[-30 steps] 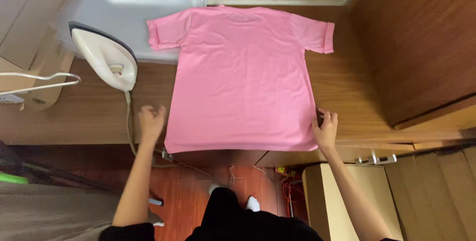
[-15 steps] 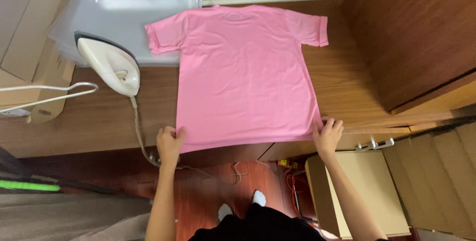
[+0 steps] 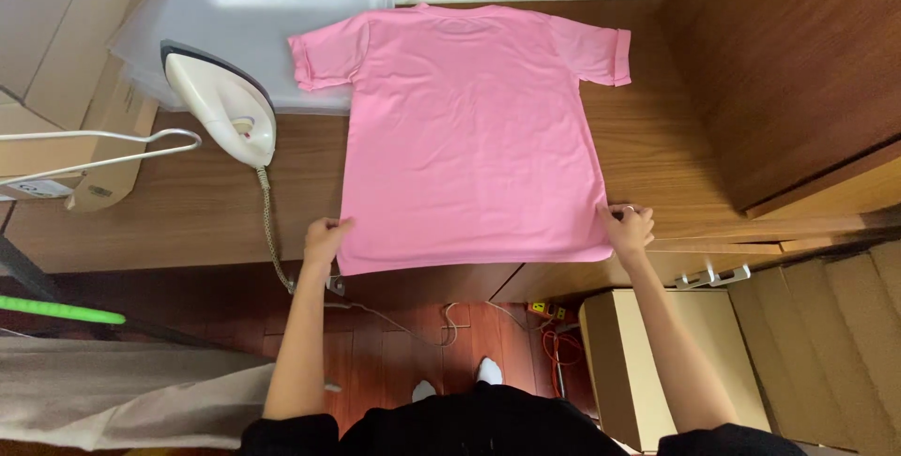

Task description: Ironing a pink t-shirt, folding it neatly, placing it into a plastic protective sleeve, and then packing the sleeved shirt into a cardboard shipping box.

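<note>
A pink t-shirt [image 3: 469, 128] lies flat on the wooden table [image 3: 169, 203], collar at the far side and hem at the near edge. My left hand [image 3: 325, 238] pinches the shirt's near left hem corner. The near right side, just above the hem corner, is pinched by my right hand [image 3: 631, 227]. Both sleeves are spread out; the left sleeve rests on a stack of clear plastic bags [image 3: 235, 24].
A white iron [image 3: 223, 104] stands left of the shirt, its cord [image 3: 270, 231] hanging over the table edge. A white wire hanger [image 3: 94, 151] and cardboard boxes [image 3: 56, 34] sit at far left. A brown wooden panel [image 3: 788, 71] rises on the right. A beige box [image 3: 657, 362] stands on the floor.
My left hand moved from the bare table onto the shirt's near left corner and took hold of it. My right hand stayed at the right hem corner. The view shifted slightly.
</note>
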